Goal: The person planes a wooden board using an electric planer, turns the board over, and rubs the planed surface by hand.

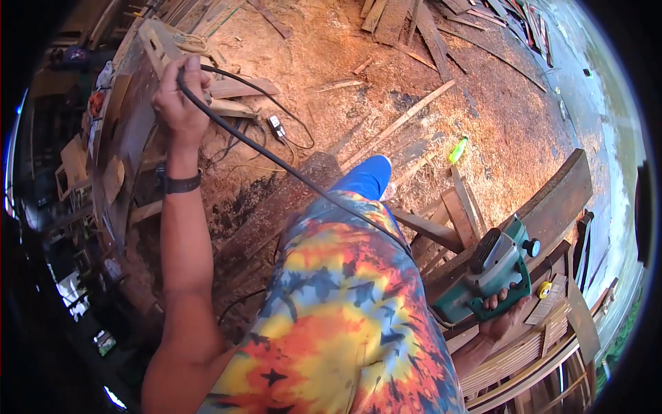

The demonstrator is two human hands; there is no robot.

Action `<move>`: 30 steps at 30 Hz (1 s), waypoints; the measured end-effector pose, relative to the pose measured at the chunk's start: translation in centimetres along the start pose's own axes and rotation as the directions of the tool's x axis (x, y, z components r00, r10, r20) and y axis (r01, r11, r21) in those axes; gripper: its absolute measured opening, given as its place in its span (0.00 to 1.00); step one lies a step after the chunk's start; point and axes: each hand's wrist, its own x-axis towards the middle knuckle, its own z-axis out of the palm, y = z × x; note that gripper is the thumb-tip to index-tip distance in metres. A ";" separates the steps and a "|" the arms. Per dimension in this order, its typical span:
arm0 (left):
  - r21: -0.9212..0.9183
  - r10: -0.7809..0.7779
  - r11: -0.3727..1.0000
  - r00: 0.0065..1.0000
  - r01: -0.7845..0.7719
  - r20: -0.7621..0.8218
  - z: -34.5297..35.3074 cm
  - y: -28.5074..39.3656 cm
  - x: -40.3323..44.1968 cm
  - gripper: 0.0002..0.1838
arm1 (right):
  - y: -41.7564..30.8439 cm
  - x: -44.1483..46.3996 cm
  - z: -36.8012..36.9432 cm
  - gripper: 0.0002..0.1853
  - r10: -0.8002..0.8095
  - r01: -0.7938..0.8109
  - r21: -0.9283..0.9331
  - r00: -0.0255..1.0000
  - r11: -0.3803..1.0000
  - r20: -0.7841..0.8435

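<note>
One bottle (458, 150), lime green, is the only container that reads clearly; it lies on the shaving-covered ground (503, 124), and what it holds, if anything, is too small to make out. The right hand (509, 319) has its grip closed around the rear handle of a green planer (509, 252), several fingers showing through the handle's loop. That tool sits low on the right side of the view, over a long dark plank (555, 196); its underside is hidden, so I cannot tell whether it touches the wood. Beside it are a yellow tape measure (545, 288) and a pile of thin slats (531, 345), cut off by the dark rim of the lens.

The left hand (181, 90) is raised, its grip curled tightly on a black cable (276, 160). The cable slants down across the tie-dyed shirt (331, 297) and drops from sight at the shirt's edge, its far end hidden. Clutter along the far left is lost in shadow.
</note>
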 end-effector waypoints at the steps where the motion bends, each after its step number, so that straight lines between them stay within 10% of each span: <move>1: -0.035 -0.026 0.999 0.998 0.027 0.052 1.1 -0.4 -0.2 0.16 | 0.1 0.0 0.0 0.31 0.013 -0.013 -0.012 1.000 1.000 0.003; 5: 0.113 -0.052 0.993 0.931 0.012 0.362 6.8 -4.8 -3.0 0.10 | 0.6 0.0 1.1 0.30 0.043 -0.042 0.007 0.991 0.999 -0.128; 8: 0.169 -0.229 0.973 0.593 0.156 0.772 12.4 -5.6 -6.5 0.17 | -0.4 -0.9 2.5 0.29 0.007 -0.042 -0.140 0.970 0.989 -0.244; 12: -0.014 0.018 0.699 -0.002 -0.715 1.000 20.3 -9.0 -13.7 0.17 | 0.2 -0.9 3.0 0.32 -0.090 0.026 -0.227 0.957 0.974 -0.276; 15: -0.298 0.288 0.898 -0.080 -0.323 0.954 24.3 -4.3 -16.7 0.12 | 1.0 -0.6 4.1 0.33 -0.159 0.078 -0.274 0.944 0.959 -0.290; 18: -0.186 0.097 0.881 -0.217 -0.435 0.971 26.6 2.0 -16.5 0.17 | 2.3 0.0 3.4 0.35 -0.215 0.118 -0.296 0.922 0.948 -0.322; 25: -0.302 0.378 0.912 0.282 -0.276 0.882 27.4 6.0 -14.1 0.10 | 2.9 3.0 1.9 0.36 -0.301 0.190 -0.323 0.892 0.927 -0.338; 30: -0.204 0.193 0.978 0.529 -0.039 0.826 27.9 7.8 -11.0 0.14 | -1.1 10.9 1.3 0.37 -0.364 0.273 -0.309 0.884 0.911 -0.292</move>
